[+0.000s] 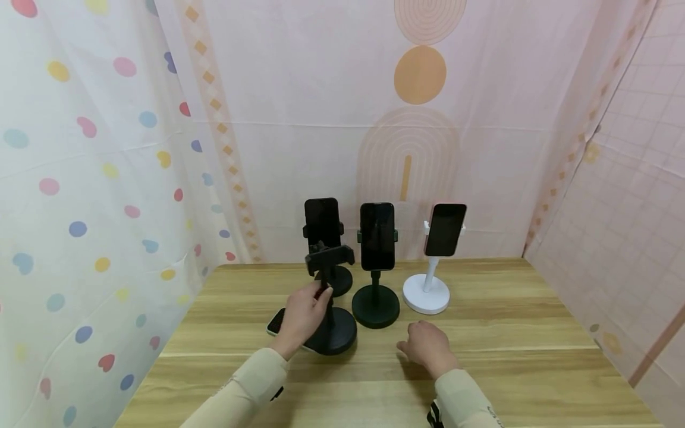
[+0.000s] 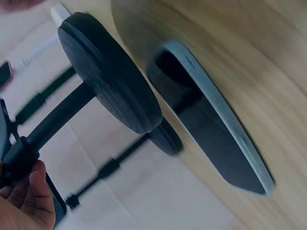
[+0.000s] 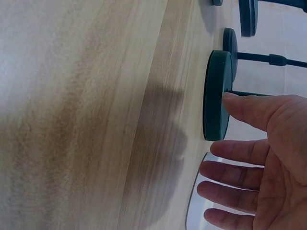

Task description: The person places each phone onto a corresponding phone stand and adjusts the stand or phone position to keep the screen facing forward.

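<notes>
My left hand (image 1: 305,315) grips the stem of a black phone stand (image 1: 341,334), whose clamp at the top has no phone in it. The stand's round base is tilted a little and held above the table, as the left wrist view shows. Close beside that base a phone (image 2: 206,124) with a pale edge lies face up on the wood, partly hidden by my hand in the head view. My right hand (image 1: 428,348) hovers over the table in front of the green stand (image 1: 376,310), holding nothing, its fingers extended in the right wrist view.
Toward the back stand a black stand (image 1: 341,279) holding a phone (image 1: 323,221), the green stand with its phone (image 1: 377,235), and a white stand (image 1: 426,298) with a tilted phone (image 1: 446,229). A patterned curtain (image 1: 299,160) hangs behind the wooden table (image 1: 492,321).
</notes>
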Action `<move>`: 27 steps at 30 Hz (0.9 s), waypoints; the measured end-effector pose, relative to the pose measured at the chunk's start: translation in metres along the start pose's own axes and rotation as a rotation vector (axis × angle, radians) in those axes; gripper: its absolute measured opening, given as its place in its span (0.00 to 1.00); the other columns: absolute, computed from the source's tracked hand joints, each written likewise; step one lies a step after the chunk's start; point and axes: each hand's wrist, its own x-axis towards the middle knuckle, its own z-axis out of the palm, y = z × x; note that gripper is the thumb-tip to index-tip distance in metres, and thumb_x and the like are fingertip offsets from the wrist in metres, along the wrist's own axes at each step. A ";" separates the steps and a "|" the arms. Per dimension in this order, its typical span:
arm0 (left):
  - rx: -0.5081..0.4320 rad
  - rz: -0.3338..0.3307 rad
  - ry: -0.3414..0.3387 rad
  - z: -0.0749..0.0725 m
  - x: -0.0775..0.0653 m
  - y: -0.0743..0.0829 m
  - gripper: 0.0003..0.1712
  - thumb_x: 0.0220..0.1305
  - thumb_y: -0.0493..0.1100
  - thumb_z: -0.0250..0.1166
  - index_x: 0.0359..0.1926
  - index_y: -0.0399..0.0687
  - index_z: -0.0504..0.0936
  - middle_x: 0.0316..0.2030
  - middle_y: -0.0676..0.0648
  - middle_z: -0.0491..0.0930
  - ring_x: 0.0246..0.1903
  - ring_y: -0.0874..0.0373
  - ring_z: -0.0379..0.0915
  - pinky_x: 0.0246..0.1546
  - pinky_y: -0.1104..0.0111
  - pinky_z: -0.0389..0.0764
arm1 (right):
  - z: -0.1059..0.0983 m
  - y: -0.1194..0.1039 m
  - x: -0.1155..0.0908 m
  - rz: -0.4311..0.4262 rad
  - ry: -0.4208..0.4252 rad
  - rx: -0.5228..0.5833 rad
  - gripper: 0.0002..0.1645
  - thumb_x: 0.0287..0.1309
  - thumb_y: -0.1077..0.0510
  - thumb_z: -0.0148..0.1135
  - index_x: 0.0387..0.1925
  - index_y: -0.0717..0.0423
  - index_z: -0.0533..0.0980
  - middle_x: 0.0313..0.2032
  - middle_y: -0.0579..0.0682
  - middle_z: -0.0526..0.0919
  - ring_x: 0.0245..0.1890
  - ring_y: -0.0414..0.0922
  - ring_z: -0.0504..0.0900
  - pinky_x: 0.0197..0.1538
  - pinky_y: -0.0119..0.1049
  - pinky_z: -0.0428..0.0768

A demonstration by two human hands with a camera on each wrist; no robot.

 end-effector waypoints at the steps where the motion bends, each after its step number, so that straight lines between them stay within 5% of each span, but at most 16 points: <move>1: -0.013 0.003 -0.012 0.003 -0.002 0.003 0.08 0.71 0.42 0.62 0.32 0.47 0.80 0.22 0.54 0.75 0.20 0.62 0.68 0.22 0.68 0.71 | 0.000 0.000 0.000 -0.002 0.001 -0.001 0.18 0.57 0.50 0.71 0.34 0.63 0.80 0.34 0.56 0.82 0.36 0.54 0.81 0.40 0.49 0.81; 7: -0.087 0.005 -0.090 0.019 -0.012 0.012 0.07 0.71 0.41 0.62 0.33 0.50 0.80 0.22 0.56 0.72 0.20 0.63 0.66 0.21 0.70 0.70 | 0.000 0.000 0.001 0.002 0.001 -0.007 0.19 0.57 0.50 0.71 0.35 0.64 0.81 0.34 0.56 0.82 0.36 0.53 0.81 0.40 0.49 0.81; 21: -0.044 0.118 -0.144 0.041 -0.017 0.011 0.08 0.70 0.41 0.63 0.31 0.49 0.79 0.22 0.56 0.74 0.24 0.63 0.72 0.26 0.71 0.74 | 0.002 0.001 0.001 0.005 -0.005 0.000 0.19 0.57 0.49 0.71 0.34 0.63 0.81 0.34 0.55 0.81 0.36 0.53 0.81 0.40 0.49 0.81; 27: -0.017 0.093 -0.168 0.041 -0.016 0.007 0.07 0.71 0.42 0.62 0.33 0.49 0.78 0.22 0.56 0.74 0.23 0.63 0.70 0.25 0.71 0.73 | 0.004 0.001 0.003 0.003 -0.004 0.004 0.19 0.57 0.49 0.71 0.34 0.63 0.80 0.35 0.55 0.81 0.37 0.54 0.81 0.42 0.50 0.81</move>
